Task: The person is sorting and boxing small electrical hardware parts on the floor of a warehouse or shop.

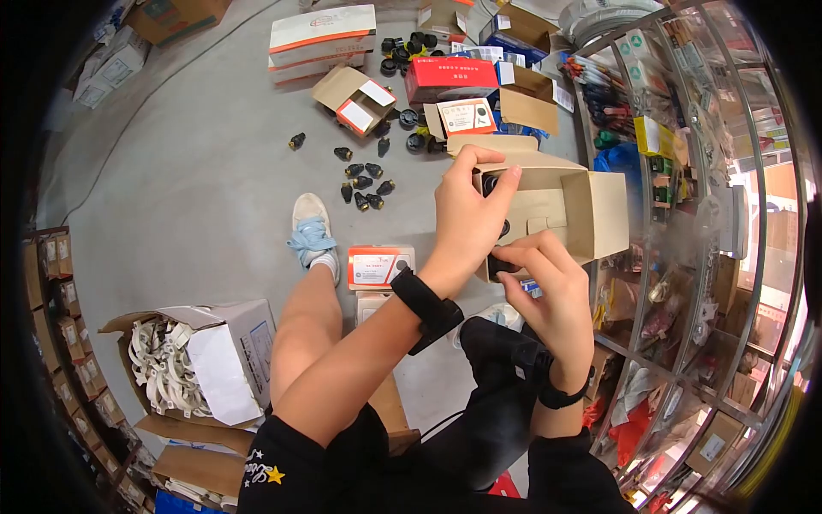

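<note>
An open tan cardboard box [612, 214] is tilted in front of me, its inside facing up. Along its left end sit black round parts [491, 183], partly hidden by my fingers. My left hand [467, 210] is at the box's upper left corner, thumb and forefinger closed around one of these parts. At the lower left corner, my right hand [552, 291] pinches another black round part [499, 267] between thumb and fingers. Both wrists carry black bands. Several small black fittings with brass-coloured ends [362, 182] lie on the floor, left of the box.
Orange-and-white cartons [322, 43], a red box [451, 81] and opened boxes stand beyond my hands. A metal shelf rack [676, 377] lines the right side. At lower left is a carton of white curved parts [171, 373]. A small orange-and-white box [377, 267] lies near my foot.
</note>
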A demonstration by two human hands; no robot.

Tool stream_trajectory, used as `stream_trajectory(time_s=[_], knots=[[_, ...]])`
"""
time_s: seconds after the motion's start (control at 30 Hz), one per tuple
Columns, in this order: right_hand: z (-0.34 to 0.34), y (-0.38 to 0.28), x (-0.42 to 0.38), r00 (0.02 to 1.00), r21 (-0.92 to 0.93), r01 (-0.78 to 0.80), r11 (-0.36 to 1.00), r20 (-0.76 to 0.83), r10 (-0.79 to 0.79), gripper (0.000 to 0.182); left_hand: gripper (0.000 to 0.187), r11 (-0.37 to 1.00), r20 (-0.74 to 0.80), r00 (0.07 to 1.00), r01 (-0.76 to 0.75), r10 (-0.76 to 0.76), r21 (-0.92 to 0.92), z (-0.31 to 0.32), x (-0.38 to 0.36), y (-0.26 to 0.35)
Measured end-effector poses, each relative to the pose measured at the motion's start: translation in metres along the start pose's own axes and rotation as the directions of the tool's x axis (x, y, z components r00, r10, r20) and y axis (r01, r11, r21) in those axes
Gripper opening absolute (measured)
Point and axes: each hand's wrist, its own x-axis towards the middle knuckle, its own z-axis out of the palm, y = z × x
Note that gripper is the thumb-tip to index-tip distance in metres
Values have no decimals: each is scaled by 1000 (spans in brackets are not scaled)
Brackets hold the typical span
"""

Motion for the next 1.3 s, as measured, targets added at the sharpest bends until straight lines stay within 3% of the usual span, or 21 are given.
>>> stream_trajectory(time_s=[0.17,0.23,0.3,0.43,0.53,0.73,1.1,1.17,1.2,1.27,1.3], knots=[[-2,-4,2,1000,34,-25,999,-14,26,30,21,996,16,1000,4,-3,-90,-4,0,1],[-1,-3,1,998,42,-23,999,-52,26,31,18,991,110,987,123,-116,-56,-6,0,6],[-2,-2,0,996,50,-21,999,-89,25,32,18,986,111,986,134,-124,-95,-5,0,7],[-4,-1,-4,989,-109,-55,993,-140,39,33,18,949,124,977,198,-171,-247,-2,-1,5],[1,1,-4,985,-169,-76,983,-167,47,38,21,951,156,970,217,-185,-221,-4,-2,6],[6,1,-3,992,-288,-31,957,-127,-6,43,23,987,154,987,68,-46,-143,-1,-4,13],[11,8,0,988,-240,-88,967,-147,54,34,20,980,125,989,101,-80,-171,-6,-3,9],[7,22,2,906,-185,65,981,-402,-136,28,22,987,77,995,80,-70,-142,-7,-1,5],[7,28,3,802,-165,78,983,-576,-160,27,22,987,80,995,77,-67,-141,-9,-1,5],[3,47,3,617,-178,46,983,-769,-168,28,23,957,77,982,187,-174,-220,-12,0,5],[1,53,5,611,-176,46,983,-774,-167,28,23,945,88,978,206,-190,-253,-14,1,3]])
